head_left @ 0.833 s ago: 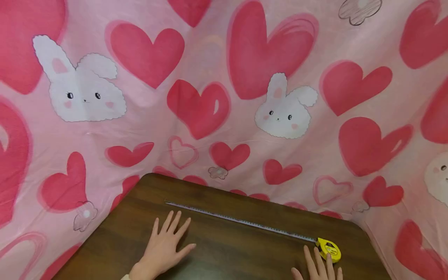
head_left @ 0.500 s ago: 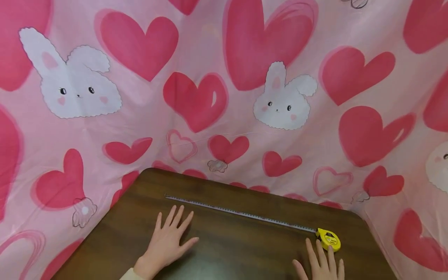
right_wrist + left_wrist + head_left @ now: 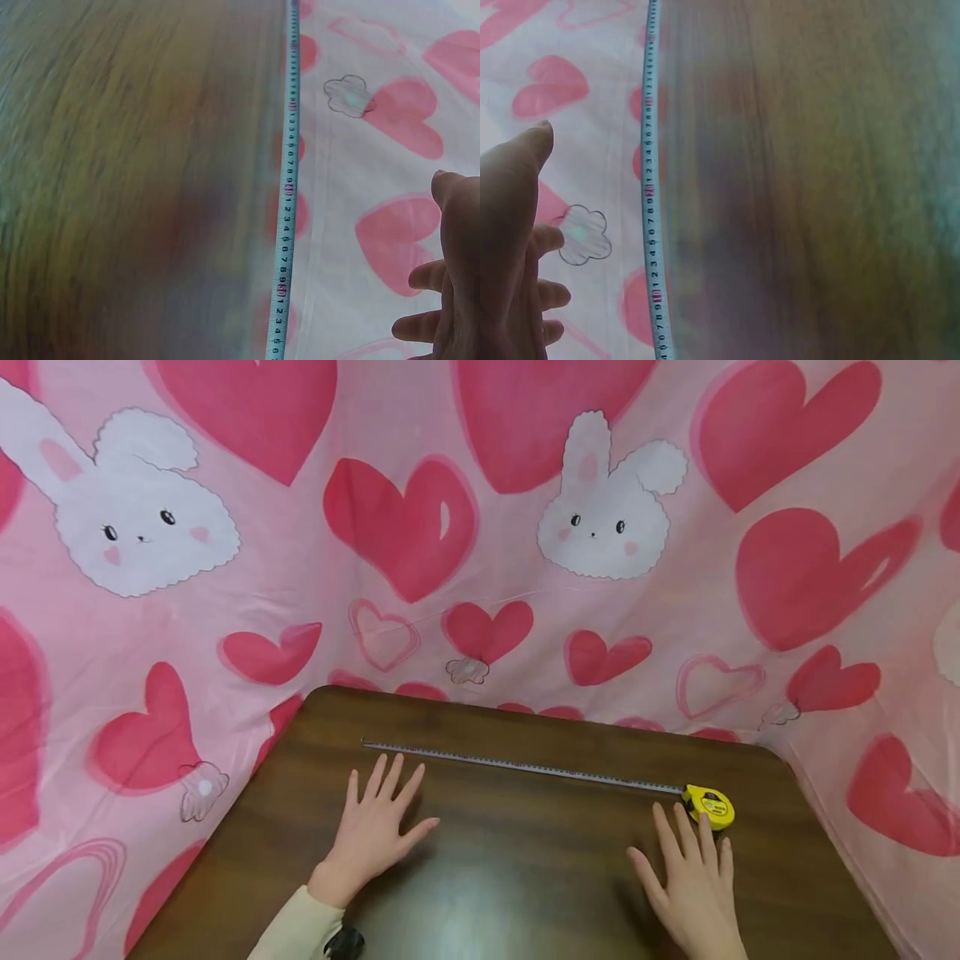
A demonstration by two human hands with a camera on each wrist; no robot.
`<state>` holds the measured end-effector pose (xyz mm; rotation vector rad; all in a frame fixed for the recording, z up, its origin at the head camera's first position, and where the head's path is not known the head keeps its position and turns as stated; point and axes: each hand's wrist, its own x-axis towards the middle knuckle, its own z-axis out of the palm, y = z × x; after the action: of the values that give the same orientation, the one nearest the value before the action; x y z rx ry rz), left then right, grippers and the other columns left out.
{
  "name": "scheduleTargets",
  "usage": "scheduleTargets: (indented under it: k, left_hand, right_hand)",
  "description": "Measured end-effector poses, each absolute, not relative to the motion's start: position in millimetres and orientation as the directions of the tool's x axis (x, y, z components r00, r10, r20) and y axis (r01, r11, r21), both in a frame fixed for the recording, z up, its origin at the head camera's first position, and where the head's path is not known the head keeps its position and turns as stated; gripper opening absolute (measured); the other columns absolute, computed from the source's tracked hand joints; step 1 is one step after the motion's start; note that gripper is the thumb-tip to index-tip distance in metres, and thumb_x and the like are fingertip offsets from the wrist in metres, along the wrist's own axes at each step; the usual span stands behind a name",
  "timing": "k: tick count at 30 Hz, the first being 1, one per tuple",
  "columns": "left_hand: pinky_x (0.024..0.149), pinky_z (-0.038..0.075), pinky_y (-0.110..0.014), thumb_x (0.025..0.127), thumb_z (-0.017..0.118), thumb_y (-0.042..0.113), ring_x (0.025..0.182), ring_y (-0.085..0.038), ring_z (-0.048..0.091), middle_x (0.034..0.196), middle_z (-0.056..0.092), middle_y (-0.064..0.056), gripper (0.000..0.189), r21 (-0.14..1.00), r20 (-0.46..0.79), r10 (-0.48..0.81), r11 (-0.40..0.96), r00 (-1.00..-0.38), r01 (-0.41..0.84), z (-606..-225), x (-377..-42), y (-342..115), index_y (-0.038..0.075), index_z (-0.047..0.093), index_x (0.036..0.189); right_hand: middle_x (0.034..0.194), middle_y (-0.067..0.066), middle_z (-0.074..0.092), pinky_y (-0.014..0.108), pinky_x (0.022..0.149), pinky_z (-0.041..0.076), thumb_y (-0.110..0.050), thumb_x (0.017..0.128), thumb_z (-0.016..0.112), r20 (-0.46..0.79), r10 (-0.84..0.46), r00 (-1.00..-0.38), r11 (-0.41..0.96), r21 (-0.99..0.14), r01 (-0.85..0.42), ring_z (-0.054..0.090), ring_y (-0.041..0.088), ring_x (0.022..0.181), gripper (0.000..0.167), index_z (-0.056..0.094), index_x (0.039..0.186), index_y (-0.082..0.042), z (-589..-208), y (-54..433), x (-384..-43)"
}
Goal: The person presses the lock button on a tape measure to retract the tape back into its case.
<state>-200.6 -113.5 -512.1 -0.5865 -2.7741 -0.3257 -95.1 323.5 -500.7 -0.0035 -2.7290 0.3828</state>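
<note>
A yellow tape measure lies at the right of the brown table, its blade drawn out straight to the left. My left hand is spread, palm down, just on the near side of the blade's free end. Close to the yellow case is my right hand, fingers straight and apart. One of its fingertips overlaps the case's lower edge; whether it touches, I cannot tell. Neither hand grips anything. Both wrist views show the blade's printed numbers, with the left hand and the right hand at the outer edges.
The wooden table top has rounded far corners. Behind and beside it hangs a pink cloth printed with hearts and rabbits. A dark object sits at the left wrist below the cream sleeve.
The head view has tipped downward, so the table and both hands sit higher in the picture and more of the right hand shows. Tape measure and hands keep about the same places relative to each other.
</note>
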Motion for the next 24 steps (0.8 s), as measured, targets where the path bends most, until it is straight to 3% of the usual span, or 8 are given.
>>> scheduleTargets:
  k: [5, 10, 24]
  left_hand:
    - [0.118, 0.007, -0.075, 0.094, 0.058, 0.072, 0.158, -0.041, 0.017, 0.168, 0.031, -0.018, 0.086, 0.195, 0.275, 0.355, 0.889, -0.893, 0.414, -505.3, -201.2, -114.0, 0.022, 0.04, 0.162]
    - [0.118, 0.009, -0.076, 0.094, 0.061, 0.069, 0.157, -0.043, 0.019, 0.167, 0.032, -0.018, 0.085, 0.198, 0.262, 0.353, 0.891, -0.898, 0.408, -502.2, -201.3, -115.4, 0.022, 0.041, 0.161]
    - [0.117, 0.013, -0.077, 0.093, 0.06, 0.07, 0.157, -0.042, 0.019, 0.168, 0.032, -0.017, 0.084, 0.164, 0.254, 0.368, 0.895, -0.894, 0.415, -507.0, -204.2, -109.8, 0.023, 0.043, 0.16]
  right_hand:
    - [0.158, 0.031, 0.037, 0.076, 0.118, -0.001, -0.05, 0.1, 0.064, 0.388, 0.059, -0.92, 0.964, -0.262, -0.049, 0.015, 0.056, 0.152, 0.075, 0.041, 0.158, -0.009, -494.8, 323.6, -94.5]
    - [0.159, 0.032, 0.035, 0.076, 0.117, -0.003, -0.054, 0.101, 0.062, 0.36, 0.07, -0.93, 0.965, -0.261, -0.028, 0.009, 0.054, 0.154, 0.077, 0.039, 0.159, -0.009, -494.7, 324.8, -89.9]
    - [0.161, 0.032, 0.032, 0.077, 0.116, -0.003, -0.055, 0.099, 0.064, 0.343, 0.102, -0.934, 0.959, -0.282, 0.001, 0.016, 0.057, 0.151, 0.082, 0.034, 0.162, -0.011, -505.5, 330.3, -89.1]
